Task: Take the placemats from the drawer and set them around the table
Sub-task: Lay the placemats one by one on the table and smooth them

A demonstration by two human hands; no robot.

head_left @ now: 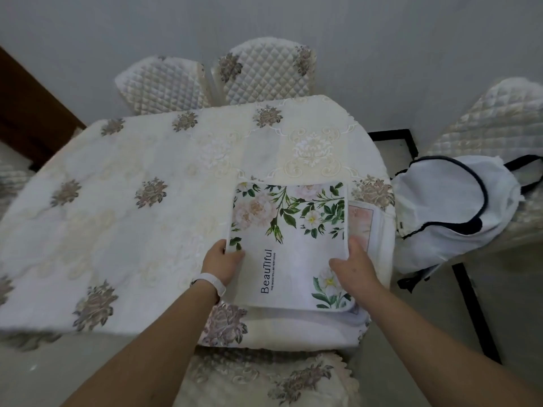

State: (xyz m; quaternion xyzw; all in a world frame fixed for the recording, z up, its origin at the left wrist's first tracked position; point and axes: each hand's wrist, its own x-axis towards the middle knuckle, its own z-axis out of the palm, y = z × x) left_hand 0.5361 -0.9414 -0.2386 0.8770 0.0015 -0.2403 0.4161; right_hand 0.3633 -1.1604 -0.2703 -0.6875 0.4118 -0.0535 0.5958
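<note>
The top placemat (293, 230), printed "BeauTIful" with "THE MOOD WILL BE VERY GOOD" beneath, is seen on another placemat (363, 218) at the counter's (132, 230) near right corner. Its side edges are pinched by the left hand (223, 259) and right hand (355, 265). Laying-out is judged begun. Next, the placemat must be lifted to a seat.

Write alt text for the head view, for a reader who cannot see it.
A person holds a floral placemat at the near right end of a table in an embroidered cloth, left grip on its left edge, right grip on its right. Another mat peeks out beneath; quilted chairs stand around the table.
</note>
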